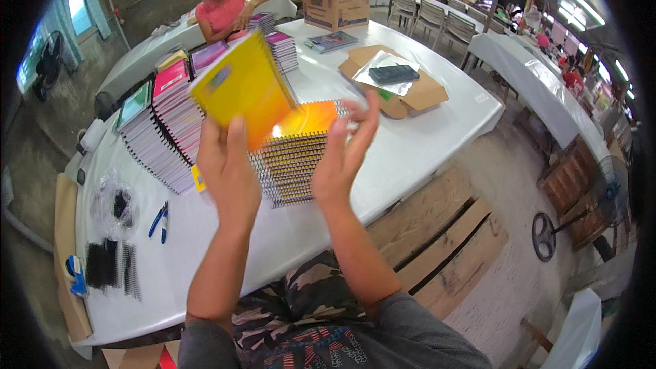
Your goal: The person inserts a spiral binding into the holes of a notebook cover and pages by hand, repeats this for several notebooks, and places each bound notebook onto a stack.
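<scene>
My left hand [232, 174] grips a yellow-and-orange notebook [242, 89] by its lower edge, thumb on the cover, and holds it tilted above the table. Behind and below it stands a pile of spiral-bound notebooks [290, 171], their black coils facing me and a yellow-orange cover on top. My right hand [345, 154] is raised at the right side of that pile, its fingers apart and slightly blurred, with nothing visible in it. Whether its fingertips touch the pile I cannot tell. Left of my left hand stand tall stacks of coil-bound notebooks [171, 123] with pink and green covers.
Blue-handled pliers [160, 222], black binding coils [102, 264] and a tape dispenser [76, 275] lie at the left. A phone [394, 74] rests on flattened cardboard [427, 92]. Behind are a cardboard box [337, 0] and a seated person in pink [222, 14]. A wooden pallet [437, 232] is at the right.
</scene>
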The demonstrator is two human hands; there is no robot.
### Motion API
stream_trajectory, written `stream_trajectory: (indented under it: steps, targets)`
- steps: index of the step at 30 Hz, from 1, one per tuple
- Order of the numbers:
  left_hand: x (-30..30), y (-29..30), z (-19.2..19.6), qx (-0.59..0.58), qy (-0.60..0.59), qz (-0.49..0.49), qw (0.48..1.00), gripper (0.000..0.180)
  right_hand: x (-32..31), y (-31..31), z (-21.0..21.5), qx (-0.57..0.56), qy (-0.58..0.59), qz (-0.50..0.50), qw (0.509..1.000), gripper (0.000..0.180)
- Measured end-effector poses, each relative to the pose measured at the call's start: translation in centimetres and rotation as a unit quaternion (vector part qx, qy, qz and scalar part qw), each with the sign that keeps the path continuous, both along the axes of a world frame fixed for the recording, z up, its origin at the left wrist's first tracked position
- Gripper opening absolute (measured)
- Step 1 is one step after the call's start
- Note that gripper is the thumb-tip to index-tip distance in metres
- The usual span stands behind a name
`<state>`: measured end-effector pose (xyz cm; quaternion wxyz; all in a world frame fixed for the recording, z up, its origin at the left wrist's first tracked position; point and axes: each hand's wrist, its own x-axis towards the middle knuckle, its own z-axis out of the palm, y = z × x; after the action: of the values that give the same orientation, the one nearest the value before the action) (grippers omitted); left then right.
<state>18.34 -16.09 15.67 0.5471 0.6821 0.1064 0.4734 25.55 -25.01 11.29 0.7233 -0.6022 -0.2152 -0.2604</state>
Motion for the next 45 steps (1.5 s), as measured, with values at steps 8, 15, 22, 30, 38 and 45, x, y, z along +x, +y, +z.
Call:
stream_trajectory:
  steps: [8,15,22,30,38,45]
  targets:
    - [5.0,3.1,-5.1,0.492,0.083,0.132,0.857,0.029,4.1,1.0,-2.9,-0.011,0.070,0.025,0.997,0.046]
    - [5.4,4.1,-8.1,0.146,0.031,0.174,0.973,0.027,3.9,1.7,-4.0,0.038,0.111,-0.006,0.993,0.034]
    - [3.4,9.2,-8.3,0.072,-0.029,0.197,0.977,0.023,4.5,-0.2,-4.9,-0.037,0.072,-0.035,0.996,0.029]
    - [-6.4,15.2,-14.9,0.460,0.318,0.158,0.814,0.028,-4.7,1.1,-9.5,0.015,0.044,0.213,0.976,0.036]
    - [-17.4,6.1,-12.6,0.544,0.304,0.032,0.782,0.040,-7.6,3.9,-12.7,0.020,0.457,0.644,0.613,0.040]
    - [-20.4,7.9,-19.7,-0.055,0.293,0.045,0.954,0.036,-10.3,6.1,-13.5,-0.260,0.135,0.625,0.724,0.028]
